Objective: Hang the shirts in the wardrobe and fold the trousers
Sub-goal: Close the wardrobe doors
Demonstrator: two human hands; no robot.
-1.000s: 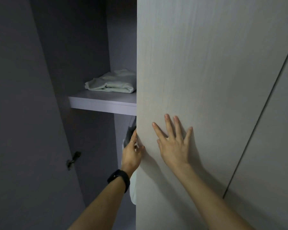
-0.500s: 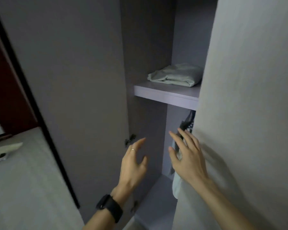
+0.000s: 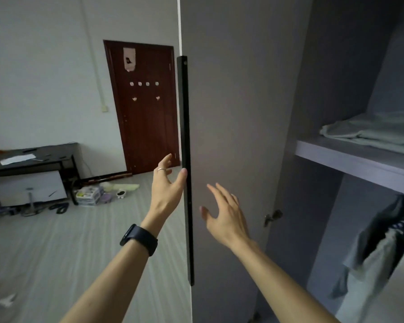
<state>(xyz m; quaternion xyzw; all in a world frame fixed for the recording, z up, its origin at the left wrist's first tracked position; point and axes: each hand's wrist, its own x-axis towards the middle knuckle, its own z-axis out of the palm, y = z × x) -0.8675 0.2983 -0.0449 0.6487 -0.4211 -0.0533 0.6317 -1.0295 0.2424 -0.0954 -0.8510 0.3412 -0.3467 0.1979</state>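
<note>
The grey wardrobe stands open, its left door swung out edge-on with a long black handle. My left hand is at that handle, fingers spread, thumb touching the handle's edge. My right hand hovers open in front of the door's inner face, holding nothing. A folded pale green garment lies on the wardrobe shelf. Below the shelf hang clothes, grey and dark, partly hidden by the right door.
A dark red room door is in the far wall. A black desk with papers stands at the left, with a white panel, a box of small items and clutter on the floor beside it. A hinge sits on the wardrobe's side panel.
The view swung left from the right door to the left door. Both hands left the right door; my left hand reached the left door's black handle and my right followed, open.
</note>
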